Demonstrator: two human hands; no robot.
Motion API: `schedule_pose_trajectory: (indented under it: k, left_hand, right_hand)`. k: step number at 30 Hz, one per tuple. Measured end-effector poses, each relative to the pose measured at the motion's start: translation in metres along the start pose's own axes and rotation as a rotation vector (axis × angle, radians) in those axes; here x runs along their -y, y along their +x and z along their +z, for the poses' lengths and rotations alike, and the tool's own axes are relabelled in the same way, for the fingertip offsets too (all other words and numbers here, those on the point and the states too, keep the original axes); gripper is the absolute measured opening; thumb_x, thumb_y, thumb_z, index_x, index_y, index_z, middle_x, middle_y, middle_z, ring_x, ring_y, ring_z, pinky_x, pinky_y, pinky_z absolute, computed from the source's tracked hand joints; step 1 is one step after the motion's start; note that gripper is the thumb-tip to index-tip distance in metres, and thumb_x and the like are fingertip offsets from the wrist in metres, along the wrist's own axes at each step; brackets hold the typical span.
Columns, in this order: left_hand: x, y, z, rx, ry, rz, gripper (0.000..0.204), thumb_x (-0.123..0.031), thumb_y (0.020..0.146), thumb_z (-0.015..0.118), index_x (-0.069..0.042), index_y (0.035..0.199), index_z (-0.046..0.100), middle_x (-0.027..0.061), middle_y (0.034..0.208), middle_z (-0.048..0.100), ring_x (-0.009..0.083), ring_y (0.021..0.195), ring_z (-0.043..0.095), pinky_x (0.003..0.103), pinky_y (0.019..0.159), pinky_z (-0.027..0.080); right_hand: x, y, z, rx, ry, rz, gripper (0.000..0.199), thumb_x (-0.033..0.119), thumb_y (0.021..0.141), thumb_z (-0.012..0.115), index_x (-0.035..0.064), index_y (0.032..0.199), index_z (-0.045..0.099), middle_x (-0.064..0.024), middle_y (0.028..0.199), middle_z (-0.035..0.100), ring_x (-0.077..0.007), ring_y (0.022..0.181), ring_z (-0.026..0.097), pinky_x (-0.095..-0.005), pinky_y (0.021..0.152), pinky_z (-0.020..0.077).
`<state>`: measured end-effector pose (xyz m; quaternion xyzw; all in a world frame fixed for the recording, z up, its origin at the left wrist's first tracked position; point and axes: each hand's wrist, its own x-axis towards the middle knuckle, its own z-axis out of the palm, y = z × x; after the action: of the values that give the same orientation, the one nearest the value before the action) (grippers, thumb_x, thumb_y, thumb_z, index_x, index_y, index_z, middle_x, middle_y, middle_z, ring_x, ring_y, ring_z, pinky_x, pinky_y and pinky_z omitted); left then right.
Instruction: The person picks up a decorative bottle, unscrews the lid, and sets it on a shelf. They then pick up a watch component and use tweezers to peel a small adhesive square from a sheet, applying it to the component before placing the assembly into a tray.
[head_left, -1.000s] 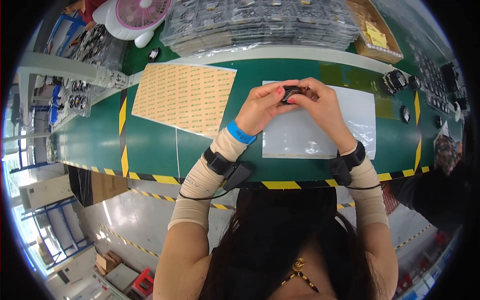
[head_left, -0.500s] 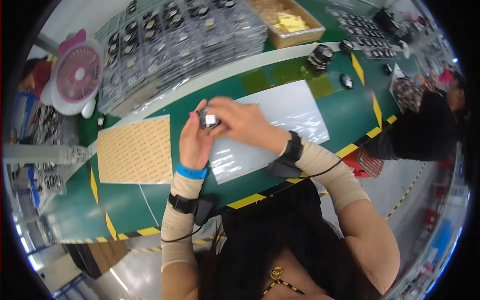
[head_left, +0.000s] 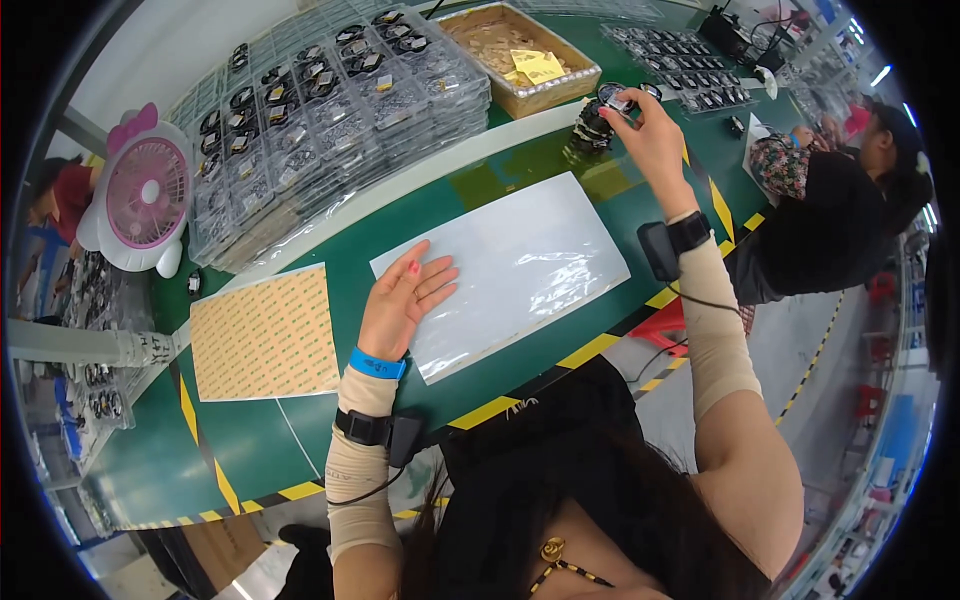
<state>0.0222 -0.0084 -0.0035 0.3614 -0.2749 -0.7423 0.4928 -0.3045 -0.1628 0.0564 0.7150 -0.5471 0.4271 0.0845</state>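
At the far right of the bench, my right hand (head_left: 652,145) pinches a small round black part (head_left: 613,97) with a shiny face. That part is at the top of a stack of similar round parts (head_left: 590,137); whether it rests on the stack I cannot tell. My left hand (head_left: 396,305) is empty, its fingers apart, over the left edge of a glossy white sheet (head_left: 520,250). A tan sheet with rows of small green marks (head_left: 264,335) lies left of that hand.
Stacked clear trays (head_left: 340,130) of round parts stand at the back left. Beside them are a woven basket (head_left: 535,98) with yellow paper and a pink-and-white fan (head_left: 148,205). Another person (head_left: 835,190) sits at the right, near more rows of parts (head_left: 680,65).
My hands have parted. The right one has reached far right to the stack; the round part between them is gone from my left hand, which has opened and lowered over the white sheet.
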Motion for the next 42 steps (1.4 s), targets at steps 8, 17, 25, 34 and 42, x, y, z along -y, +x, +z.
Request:
schedule_pose_trajectory:
  k: [8, 17, 25, 34, 42]
  left_hand:
    - [0.001, -0.001, 0.000, -0.016, -0.008, -0.024, 0.039, -0.014, 0.095, 0.037, 0.002, 0.131, 0.032, 0.0235, 0.119, 0.049, 0.0313, 0.109, 0.052, 0.039, 0.095, 0.043]
    - [-0.001, -0.001, 0.002, -0.057, 0.018, -0.055, 0.041, -0.012, 0.095, 0.036, 0.002, 0.132, 0.029, 0.0254, 0.121, 0.047, 0.0327, 0.115, 0.048, 0.038, 0.098, 0.040]
    - [-0.002, -0.001, -0.001, -0.052, 0.004, -0.062, 0.042, -0.011, 0.094, 0.037, 0.001, 0.133, 0.027, 0.0257, 0.121, 0.047, 0.0328, 0.113, 0.048, 0.038, 0.097, 0.041]
    - [-0.003, -0.003, -0.003, -0.050, 0.020, -0.056, 0.041, -0.010, 0.095, 0.035, 0.001, 0.133, 0.028, 0.0266, 0.122, 0.046, 0.0339, 0.115, 0.047, 0.039, 0.098, 0.040]
    - [-0.003, -0.004, 0.001, -0.064, 0.009, -0.068, 0.041, -0.010, 0.094, 0.036, 0.001, 0.133, 0.027, 0.0266, 0.122, 0.046, 0.0337, 0.115, 0.047, 0.039, 0.098, 0.040]
  right_hand:
    - [0.011, -0.034, 0.007, -0.004, -0.046, -0.159, 0.020, 0.028, 0.078, 0.064, 0.0110, 0.088, 0.061, -0.0019, 0.092, 0.061, -0.0233, 0.068, 0.061, -0.0319, 0.055, 0.0471]
    - [-0.007, -0.068, 0.049, 0.244, -0.197, -0.264, 0.015, 0.021, 0.079, 0.060, 0.0075, 0.087, 0.060, -0.0035, 0.093, 0.058, -0.0205, 0.065, 0.062, -0.0320, 0.055, 0.0480]
    - [-0.024, -0.062, 0.053, 0.213, -0.222, -0.225, 0.017, 0.020, 0.079, 0.059, 0.0065, 0.089, 0.061, -0.0031, 0.095, 0.059, -0.0216, 0.067, 0.062, -0.0321, 0.057, 0.0489]
    - [-0.049, -0.053, 0.049, 0.259, -0.333, -0.050, 0.023, 0.023, 0.082, 0.057, 0.0066, 0.098, 0.062, -0.0026, 0.100, 0.059, -0.0241, 0.073, 0.062, -0.0330, 0.061, 0.0495]
    - [-0.062, -0.052, 0.047, 0.186, -0.368, -0.028, 0.025, 0.027, 0.083, 0.057, 0.0052, 0.094, 0.062, -0.0048, 0.098, 0.060, -0.0257, 0.069, 0.062, -0.0345, 0.057, 0.0500]
